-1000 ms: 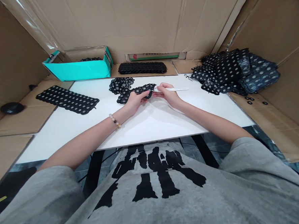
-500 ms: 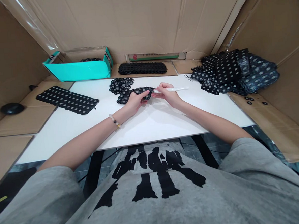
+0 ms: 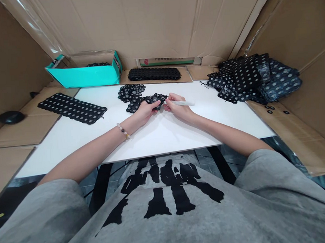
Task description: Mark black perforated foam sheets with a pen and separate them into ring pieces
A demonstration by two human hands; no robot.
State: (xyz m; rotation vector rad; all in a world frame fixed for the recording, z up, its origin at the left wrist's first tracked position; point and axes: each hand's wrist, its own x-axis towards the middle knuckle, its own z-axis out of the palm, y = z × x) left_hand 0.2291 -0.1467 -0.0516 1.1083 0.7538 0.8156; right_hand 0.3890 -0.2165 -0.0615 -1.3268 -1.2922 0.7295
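Observation:
My left hand [image 3: 145, 112] grips a piece of black linked rings [image 3: 153, 99] at the table's middle, its fingers over the piece's near edge. My right hand [image 3: 178, 103] holds a white marker-like pen [image 3: 183, 103], with its tip at the right end of that piece. The two hands nearly meet there. The black piece runs back into a loose heap of the same rings [image 3: 131, 92] just behind my left hand. Fingers hide part of the held piece.
A white tabletop [image 3: 207, 128] lies before me. A dotted black sheet [image 3: 72, 108] is at left. A teal box [image 3: 84, 78] and a black ring strip [image 3: 154, 74] stand behind. A large dotted black pile [image 3: 255, 79] sits at right, loose rings [image 3: 270, 108] beside it; cardboard walls surround everything.
My right hand has moved left and slightly nearer, tilting the white pen and bringing it closer to the black piece. My left hand and the black piece have barely moved.

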